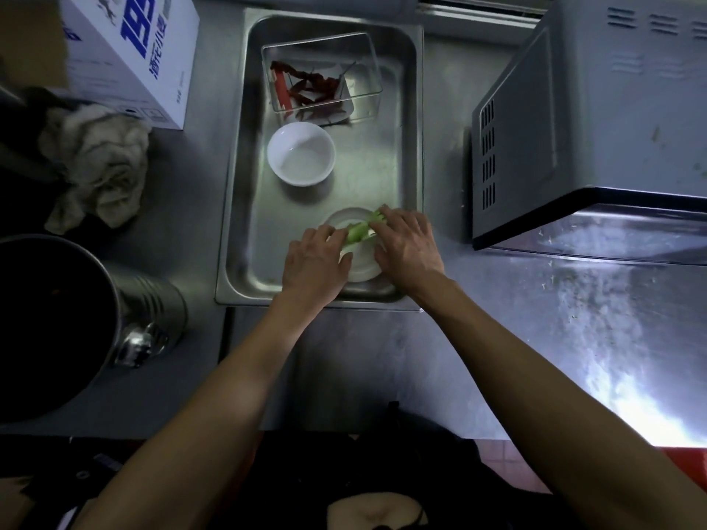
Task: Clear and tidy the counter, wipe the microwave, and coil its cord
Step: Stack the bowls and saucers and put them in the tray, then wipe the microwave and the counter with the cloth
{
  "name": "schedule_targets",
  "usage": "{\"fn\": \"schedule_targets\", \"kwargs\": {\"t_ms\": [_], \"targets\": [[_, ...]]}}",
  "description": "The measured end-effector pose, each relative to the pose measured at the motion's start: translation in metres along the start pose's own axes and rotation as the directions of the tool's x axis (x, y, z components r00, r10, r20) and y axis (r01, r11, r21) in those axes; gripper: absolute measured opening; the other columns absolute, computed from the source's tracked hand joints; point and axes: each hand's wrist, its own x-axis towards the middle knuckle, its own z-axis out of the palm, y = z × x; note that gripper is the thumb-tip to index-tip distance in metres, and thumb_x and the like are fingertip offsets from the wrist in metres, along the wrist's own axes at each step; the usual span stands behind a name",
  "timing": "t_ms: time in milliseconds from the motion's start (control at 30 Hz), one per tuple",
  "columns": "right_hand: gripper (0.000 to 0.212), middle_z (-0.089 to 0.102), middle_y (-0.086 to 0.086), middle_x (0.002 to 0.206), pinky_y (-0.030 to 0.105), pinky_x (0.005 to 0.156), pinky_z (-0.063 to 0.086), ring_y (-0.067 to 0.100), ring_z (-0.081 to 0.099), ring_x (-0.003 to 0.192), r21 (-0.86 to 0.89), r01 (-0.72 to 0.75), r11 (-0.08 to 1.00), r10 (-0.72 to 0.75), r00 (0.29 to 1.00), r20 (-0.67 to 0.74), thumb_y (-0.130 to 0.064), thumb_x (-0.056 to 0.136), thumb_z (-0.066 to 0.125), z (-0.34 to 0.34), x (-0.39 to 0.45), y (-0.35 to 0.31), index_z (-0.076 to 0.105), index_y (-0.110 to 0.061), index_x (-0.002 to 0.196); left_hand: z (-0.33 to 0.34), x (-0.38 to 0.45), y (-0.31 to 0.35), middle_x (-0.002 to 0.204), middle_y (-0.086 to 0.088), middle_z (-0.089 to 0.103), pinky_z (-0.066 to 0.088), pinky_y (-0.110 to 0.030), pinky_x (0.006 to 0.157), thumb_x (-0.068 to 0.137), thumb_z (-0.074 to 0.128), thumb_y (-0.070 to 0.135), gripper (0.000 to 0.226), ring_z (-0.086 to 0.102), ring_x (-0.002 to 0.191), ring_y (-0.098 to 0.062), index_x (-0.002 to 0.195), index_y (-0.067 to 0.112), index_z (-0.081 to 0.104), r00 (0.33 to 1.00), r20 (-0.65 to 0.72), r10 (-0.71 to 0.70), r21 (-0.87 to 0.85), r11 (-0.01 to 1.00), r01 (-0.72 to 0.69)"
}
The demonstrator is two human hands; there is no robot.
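Head view: pale green vegetable [357,233], both hands.

Both bare forearms reach forward, converging. Left hand [314,266] palm down, fingers curled, pinching something at the fingertips. Right hand [408,248] palm down, fingers bent, tips pinching the same item from the other side. Hands near each other, not touching.

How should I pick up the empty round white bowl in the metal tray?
Grip the empty round white bowl by its rim, coming straight down from above. It sits upright and open in the metal tray, with free space around it. Pinch one edge, thumb inside, fingers outside.
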Motion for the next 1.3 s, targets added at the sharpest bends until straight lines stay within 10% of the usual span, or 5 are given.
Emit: {"fn": "schedule_targets", "kwargs": {"t_ms": [567,1300], "targets": [[0.05,0.046,0.013,0.147,0.049,0.1,0.044,0.037,0.048,0.126,0.184,-0.14,0.973,0.148,0.989,-0.031,-0.02,0.091,0.06,-0.03,-0.074,-0.016,0.049,-0.017,0.14,-0.033,-0.051,0.016,0.134,-0.006,0.056,0.041,-0.048,0.093,0.093,0.056,0.035,0.047,0.049,0.121,-0.031,0.137,0.017,0.049,0.999,0.021,0.035,0.008,0.999,-0.036],[0.056,0.035,0.011,0.156,0.049,0.11,0.038,0.036,0.037,0.137,0.337,-0.465,0.819,0.523,0.846,-0.102,-0.032,0.095,0.057,-0.102,-0.373,0.089,0.041,-0.02,0.147,-0.009,-0.189,0.253,0.14,-0.001,0.054,0.046,-0.043,0.094,0.095,0.057,0.038,0.052,0.052,0.123,-0.026,0.142,0.02,0.048,0.898,0.013,0.439,0.087,0.895,-0.438]]}}
